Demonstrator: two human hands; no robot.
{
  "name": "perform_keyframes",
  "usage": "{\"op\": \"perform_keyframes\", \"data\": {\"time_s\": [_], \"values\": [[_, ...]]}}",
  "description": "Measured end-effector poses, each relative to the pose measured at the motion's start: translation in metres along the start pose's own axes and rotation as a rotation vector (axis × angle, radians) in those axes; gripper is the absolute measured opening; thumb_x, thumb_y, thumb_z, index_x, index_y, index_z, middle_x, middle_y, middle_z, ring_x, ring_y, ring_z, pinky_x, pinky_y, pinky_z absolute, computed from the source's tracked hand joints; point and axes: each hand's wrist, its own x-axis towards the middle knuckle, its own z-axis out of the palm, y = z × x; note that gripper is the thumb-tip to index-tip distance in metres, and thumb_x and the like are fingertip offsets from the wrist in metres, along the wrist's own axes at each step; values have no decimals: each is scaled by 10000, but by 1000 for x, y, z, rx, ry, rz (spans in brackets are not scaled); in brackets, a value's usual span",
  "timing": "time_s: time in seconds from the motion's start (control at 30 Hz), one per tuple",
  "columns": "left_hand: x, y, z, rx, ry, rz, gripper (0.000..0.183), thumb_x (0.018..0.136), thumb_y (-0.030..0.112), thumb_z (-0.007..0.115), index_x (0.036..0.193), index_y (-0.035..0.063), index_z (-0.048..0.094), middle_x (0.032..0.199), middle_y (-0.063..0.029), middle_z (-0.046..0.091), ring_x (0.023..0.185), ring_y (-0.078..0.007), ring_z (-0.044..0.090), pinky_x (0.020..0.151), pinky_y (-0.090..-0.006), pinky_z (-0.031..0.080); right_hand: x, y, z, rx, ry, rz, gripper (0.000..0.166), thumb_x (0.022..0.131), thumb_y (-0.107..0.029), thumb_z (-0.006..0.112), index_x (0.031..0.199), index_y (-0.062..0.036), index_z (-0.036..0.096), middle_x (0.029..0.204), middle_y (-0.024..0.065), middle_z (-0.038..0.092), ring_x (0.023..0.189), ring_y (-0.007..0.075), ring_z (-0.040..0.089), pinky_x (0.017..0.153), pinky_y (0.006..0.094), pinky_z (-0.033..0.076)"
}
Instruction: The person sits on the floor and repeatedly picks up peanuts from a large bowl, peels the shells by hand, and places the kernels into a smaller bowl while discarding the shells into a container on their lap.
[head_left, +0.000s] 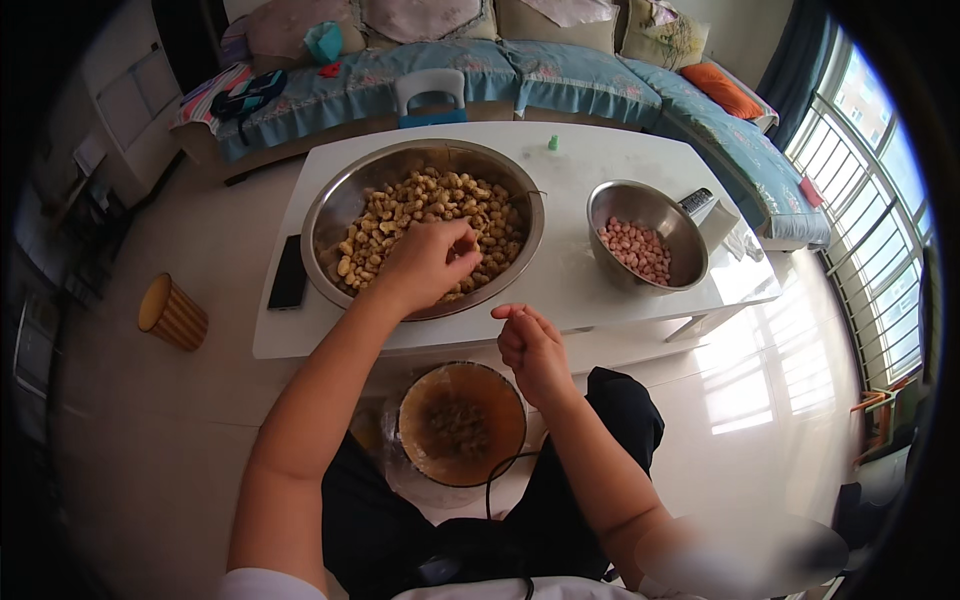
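Note:
A wide steel basin (319, 202) full of unshelled peanuts (435, 191) stands on a white coffee table (570, 161). My left hand (435, 259) hangs over the near part of the basin, with its thumb and fingers bent close together. Whether a peanut is between them is not visible. In front of the table edge, my right hand (531, 349) has its fingers curled and the index finger partly out; its palm is hidden. Further right, a smaller steel bowl (679, 225) holds pink shelled peanuts (637, 251). Between my knees sits an orange-brown bin (499, 409) with what look like shells at its bottom.
A black phone (289, 274) lies left of the basin. Beyond the small bowl are a remote control (696, 199) and a white box (718, 225). A small green object (553, 142) stands near the far edge. A striped wastebasket (176, 315) is on the floor. Behind runs a sofa (450, 64).

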Motion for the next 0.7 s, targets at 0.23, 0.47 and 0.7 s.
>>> {"op": "perform_keyframes", "data": {"time_s": [0.23,0.47,0.7], "values": [[-102,14,8,-46,3,111,159,690,47,687,805,-1,588,704,-54,531,569,-132,531,516,-252,430,-9,12,21,-465,-208,-6,224,900,-222,505,879,-8,571,689,-36,505,564,25,392,477,168,298],[-126,-18,36,-646,141,-58,137,771,15,634,905,-11,624,841,-49,585,744,-117,585,673,-222,483,-2,35,13,-88,-128,368,226,881,-248,540,755,-60,540,613,-51,447,518,49,380,460,179,303],[-130,-33,50,-934,157,-189,161,808,10,590,962,-25,616,890,-42,592,787,-107,579,722,-206,474,-3,46,17,-29,-58,379,182,892,-235,523,798,-79,516,634,-61,425,504,52,345,451,177,294]]}}
